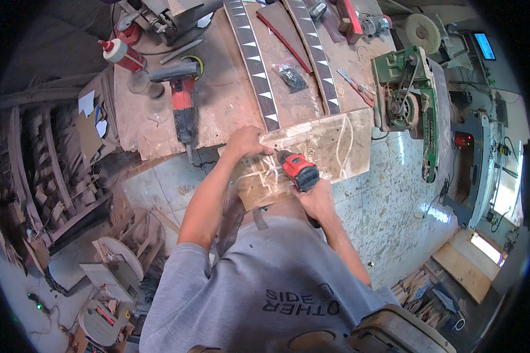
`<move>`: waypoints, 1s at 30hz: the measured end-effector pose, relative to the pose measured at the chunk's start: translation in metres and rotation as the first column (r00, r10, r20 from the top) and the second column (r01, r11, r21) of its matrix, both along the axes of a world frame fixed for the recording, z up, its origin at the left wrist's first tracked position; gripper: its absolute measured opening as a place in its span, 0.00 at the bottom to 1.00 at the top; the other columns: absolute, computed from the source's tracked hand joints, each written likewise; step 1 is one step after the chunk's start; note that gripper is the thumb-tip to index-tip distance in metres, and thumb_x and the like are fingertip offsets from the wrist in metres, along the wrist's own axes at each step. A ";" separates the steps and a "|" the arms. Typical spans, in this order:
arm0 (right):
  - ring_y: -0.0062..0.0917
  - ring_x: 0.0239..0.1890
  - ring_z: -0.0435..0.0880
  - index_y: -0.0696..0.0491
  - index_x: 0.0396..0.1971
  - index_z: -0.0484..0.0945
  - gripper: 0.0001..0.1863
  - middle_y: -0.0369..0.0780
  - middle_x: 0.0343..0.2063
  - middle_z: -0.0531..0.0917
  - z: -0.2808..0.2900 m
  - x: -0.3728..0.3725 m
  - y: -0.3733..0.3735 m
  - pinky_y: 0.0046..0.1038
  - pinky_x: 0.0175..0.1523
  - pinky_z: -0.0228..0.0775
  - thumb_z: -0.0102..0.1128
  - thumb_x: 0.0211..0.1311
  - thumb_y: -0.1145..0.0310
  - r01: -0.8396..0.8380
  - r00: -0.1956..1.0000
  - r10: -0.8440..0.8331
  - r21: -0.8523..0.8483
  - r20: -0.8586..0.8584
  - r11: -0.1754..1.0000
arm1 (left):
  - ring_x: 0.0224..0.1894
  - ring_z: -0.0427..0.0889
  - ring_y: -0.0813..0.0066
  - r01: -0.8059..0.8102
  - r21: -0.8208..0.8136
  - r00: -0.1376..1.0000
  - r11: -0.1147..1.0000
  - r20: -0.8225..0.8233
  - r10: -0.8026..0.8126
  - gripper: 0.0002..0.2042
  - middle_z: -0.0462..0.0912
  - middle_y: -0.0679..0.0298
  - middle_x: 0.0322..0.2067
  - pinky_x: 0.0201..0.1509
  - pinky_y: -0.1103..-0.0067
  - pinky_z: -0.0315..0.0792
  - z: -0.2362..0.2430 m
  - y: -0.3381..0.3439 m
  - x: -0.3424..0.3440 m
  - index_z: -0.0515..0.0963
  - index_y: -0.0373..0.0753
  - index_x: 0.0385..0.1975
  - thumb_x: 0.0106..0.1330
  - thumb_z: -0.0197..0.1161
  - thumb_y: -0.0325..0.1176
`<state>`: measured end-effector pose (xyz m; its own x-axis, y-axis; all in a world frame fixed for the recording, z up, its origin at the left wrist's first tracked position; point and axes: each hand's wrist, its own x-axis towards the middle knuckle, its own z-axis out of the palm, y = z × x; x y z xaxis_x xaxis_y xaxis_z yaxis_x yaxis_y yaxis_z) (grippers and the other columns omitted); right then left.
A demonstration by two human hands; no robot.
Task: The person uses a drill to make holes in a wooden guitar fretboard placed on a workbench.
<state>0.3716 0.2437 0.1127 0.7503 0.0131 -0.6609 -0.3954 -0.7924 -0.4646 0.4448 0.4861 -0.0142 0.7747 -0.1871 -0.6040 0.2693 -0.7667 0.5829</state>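
Observation:
My right hand (316, 199) is wrapped round the grip of a red and black cordless drill (300, 170). The drill's front end points up and left, down onto a marked, light brown wooden board (330, 144). My left hand (247, 143) grips the board's far left part, its thumb side close to the drill's tip. Whatever is at the tip itself is too small to make out. The board rests partly on the front edge of the workbench (218, 120) and juts toward my body. Two long dark strips with white triangles, a left strip (256, 70) and a right strip (318, 59), run away behind it.
An angle grinder (184, 106) lies at the bench's left, near a white and red bottle (123, 55). Between the strips sits a plastic bag of dark small parts (291, 77). Pliers (362, 91) lie right of them, beside a green machine (401, 88). Scrap wood (415, 291) is on the floor.

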 end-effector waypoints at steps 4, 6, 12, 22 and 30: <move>0.38 0.35 0.90 0.58 0.43 0.87 0.20 0.47 0.31 0.89 -0.005 -0.008 0.008 0.38 0.44 0.78 0.77 0.54 0.61 0.035 0.999 -0.035 -0.013 0.022 0.999 | 0.49 0.87 0.50 0.008 -0.047 1.000 0.999 0.013 -0.007 0.32 0.89 0.49 0.45 0.55 0.61 0.79 -0.003 0.003 -0.004 0.87 0.44 0.51 0.46 0.80 0.55; 0.36 0.34 0.89 0.58 0.42 0.87 0.20 0.47 0.31 0.90 0.002 -0.010 0.012 0.37 0.44 0.78 0.78 0.54 0.60 0.046 0.997 -0.046 0.004 0.061 0.999 | 0.49 0.87 0.49 0.007 -0.056 1.000 0.998 0.020 -0.006 0.33 0.89 0.49 0.45 0.55 0.61 0.79 -0.006 0.004 -0.006 0.87 0.44 0.53 0.46 0.80 0.55; 0.47 0.33 0.89 0.59 0.36 0.87 0.22 0.51 0.27 0.88 0.019 0.001 0.029 0.41 0.39 0.79 0.77 0.54 0.55 0.128 0.990 -0.128 -0.005 0.060 0.992 | 0.48 0.87 0.47 0.008 -0.075 1.000 0.997 0.021 -0.006 0.32 0.88 0.47 0.43 0.54 0.61 0.78 -0.009 0.006 -0.004 0.87 0.42 0.51 0.47 0.79 0.53; 0.31 0.24 0.87 0.58 0.41 0.86 0.17 0.43 0.21 0.85 0.000 -0.019 0.035 0.36 0.34 0.77 0.73 0.57 0.62 0.204 0.959 -0.205 0.028 0.197 0.979 | 0.49 0.87 0.47 0.056 -0.070 0.998 0.996 0.000 -0.056 0.31 0.88 0.48 0.44 0.54 0.59 0.78 -0.008 0.002 0.000 0.86 0.40 0.50 0.51 0.77 0.55; 0.36 0.25 0.87 0.57 0.41 0.86 0.18 0.46 0.21 0.85 0.020 -0.008 0.058 0.39 0.35 0.77 0.72 0.57 0.60 0.129 0.987 -0.107 -0.188 0.124 0.974 | 0.50 0.87 0.48 0.072 -0.083 0.997 0.994 -0.010 -0.073 0.29 0.88 0.49 0.45 0.55 0.59 0.78 -0.009 0.007 0.001 0.86 0.40 0.49 0.53 0.76 0.55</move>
